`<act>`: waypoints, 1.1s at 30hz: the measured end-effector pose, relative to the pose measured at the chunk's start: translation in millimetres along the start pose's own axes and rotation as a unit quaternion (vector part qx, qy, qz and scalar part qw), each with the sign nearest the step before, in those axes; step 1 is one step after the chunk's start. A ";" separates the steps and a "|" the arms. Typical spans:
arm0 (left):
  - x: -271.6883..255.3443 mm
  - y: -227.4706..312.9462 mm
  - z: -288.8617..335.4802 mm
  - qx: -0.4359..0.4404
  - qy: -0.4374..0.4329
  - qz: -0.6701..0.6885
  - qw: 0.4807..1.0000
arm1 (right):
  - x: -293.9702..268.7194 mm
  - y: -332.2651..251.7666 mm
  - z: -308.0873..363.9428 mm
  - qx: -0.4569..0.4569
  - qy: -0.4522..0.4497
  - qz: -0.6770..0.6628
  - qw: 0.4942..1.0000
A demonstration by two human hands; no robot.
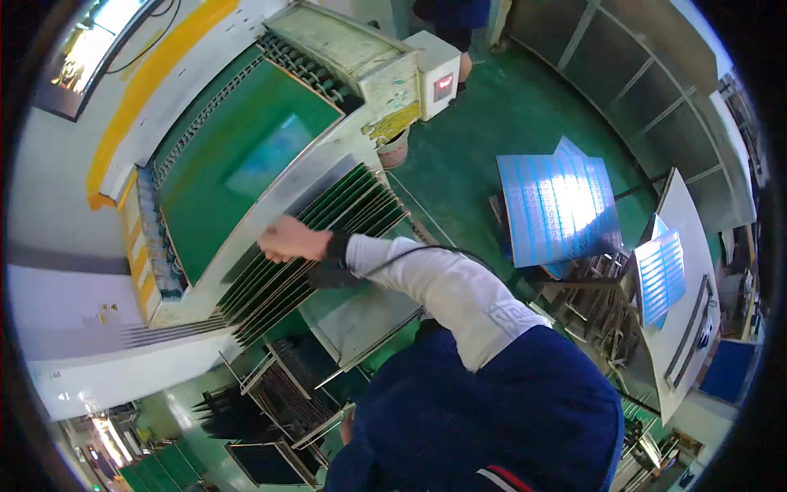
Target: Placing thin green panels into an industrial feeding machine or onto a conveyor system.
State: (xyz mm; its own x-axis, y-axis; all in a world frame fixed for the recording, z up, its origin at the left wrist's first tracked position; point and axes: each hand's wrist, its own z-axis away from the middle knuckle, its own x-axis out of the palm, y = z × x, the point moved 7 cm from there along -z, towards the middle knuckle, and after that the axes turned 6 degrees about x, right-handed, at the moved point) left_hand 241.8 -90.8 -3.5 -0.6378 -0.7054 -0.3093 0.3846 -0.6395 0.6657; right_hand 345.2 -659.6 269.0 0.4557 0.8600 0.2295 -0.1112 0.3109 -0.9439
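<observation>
My right hand (293, 240) reaches leftward in a white sleeve with a dark cuff, its fingers curled closed. It is above the front edge of a pale machine (283, 187), over a row of several thin dark-green panels (361, 197) with copper-coloured edges. Whatever the fingers may hold is hidden. A wide green panel (221, 156) lies flat on the machine, beyond the hand. Only a small patch of my left hand (348, 426) shows beside my dark blue garment; its fingers are hidden.
Rows of small wheels (303, 61) line the machine's far end. A bucket (394, 152) stands under its corner. At the right, shiny blue-striped sheets (557, 205) rest on a stand. Racks with dark panels (295, 385) stand lower left. Another person's legs (456, 33) show at the top.
</observation>
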 end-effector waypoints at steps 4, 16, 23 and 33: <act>4.1 11.1 -12.8 0.005 -0.012 -0.001 1.000 | 19.2 -8.5 69.2 -0.217 0.049 0.392 0.893; 8.4 11.1 -23.6 0.018 -0.033 0.026 0.999 | 20.9 34.5 143.9 -0.293 0.035 0.597 0.746; -0.4 -41.8 -33.7 0.020 -0.041 0.222 0.974 | 32.3 38.4 140.6 -0.320 0.014 0.562 0.763; 25.7 20.6 45.3 0.149 0.023 0.025 0.988 | 39.3 31.9 141.5 -0.301 -0.014 0.551 0.778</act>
State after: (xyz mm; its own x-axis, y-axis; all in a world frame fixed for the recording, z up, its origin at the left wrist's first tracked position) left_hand 203.1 -108.3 33.0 -0.5897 -0.7514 -0.2961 0.1975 -0.4896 0.8493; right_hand 234.6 -558.6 281.5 0.3559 0.4811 -0.8012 0.0179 -0.8607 -0.5088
